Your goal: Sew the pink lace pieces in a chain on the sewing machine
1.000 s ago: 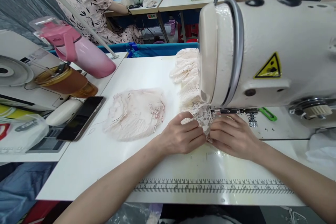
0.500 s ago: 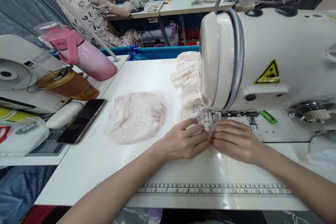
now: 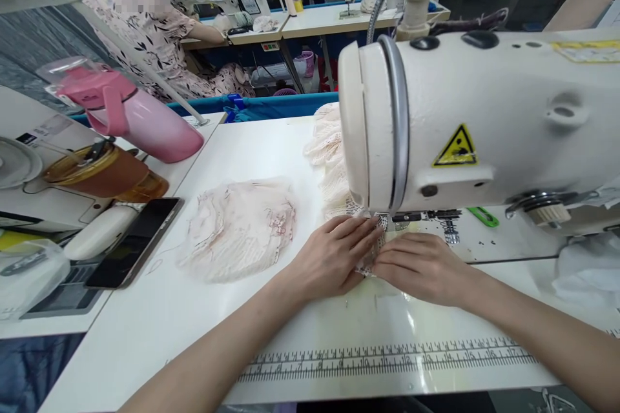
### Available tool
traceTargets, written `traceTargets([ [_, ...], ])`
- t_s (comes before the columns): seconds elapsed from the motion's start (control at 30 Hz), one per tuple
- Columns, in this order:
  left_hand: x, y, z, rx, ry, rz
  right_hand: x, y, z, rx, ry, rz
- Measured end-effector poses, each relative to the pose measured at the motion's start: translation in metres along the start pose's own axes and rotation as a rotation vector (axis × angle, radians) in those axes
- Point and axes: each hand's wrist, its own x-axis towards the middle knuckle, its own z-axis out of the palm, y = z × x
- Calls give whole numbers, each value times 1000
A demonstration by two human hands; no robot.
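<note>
Pale pink lace fabric point(image 3: 334, 177) runs from behind the sewing machine head point(image 3: 372, 129) down to its needle area. My left hand point(image 3: 332, 258) lies on the lace just left of the needle area, its fingers close together and pressing it down. To the right, my right hand point(image 3: 421, 268) holds the lace edge near its fingertips, fingers together. A small strip of lace shows between the two hands. The needle itself is hidden. A second bundle of pale fabric point(image 3: 242, 229) rests on the white table left of my left hand.
A phone point(image 3: 138, 242), a brown cup point(image 3: 106, 171) and a pink bottle point(image 3: 140, 113) stand or lie at the left. A printed ruler point(image 3: 378, 359) runs along the front edge. Green snips point(image 3: 483, 217) lie behind my right hand. A person point(image 3: 155, 39) sits beyond.
The view has shifted, so the machine appears further left. My left hand has flattened over the lace, and its fingertips now sit higher than my right hand's.
</note>
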Motion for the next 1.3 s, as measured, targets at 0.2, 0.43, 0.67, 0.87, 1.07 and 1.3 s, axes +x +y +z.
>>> traceTargets([
  [0.2, 1, -5, 0, -6, 41, 20, 3, -1, 2, -31, 31, -21],
  [0.43, 2, -4, -1, 3, 15, 2, 5, -2, 0, -34, 70, -12],
  [0.67, 2, -2, 0, 19, -13, -41, -2, -1, 4, -55, 31, 21],
  [0.87, 4, 2, 0, 43, -18, -68, -7, 0, 3, -82, -40, 68],
  [1.07, 7, 7, -1, 68, -27, -93, -8, 1, -3, -93, -51, 123],
  [1.3, 7, 10, 0, 91, -21, -109, -6, 5, -8, -128, -11, 120],
])
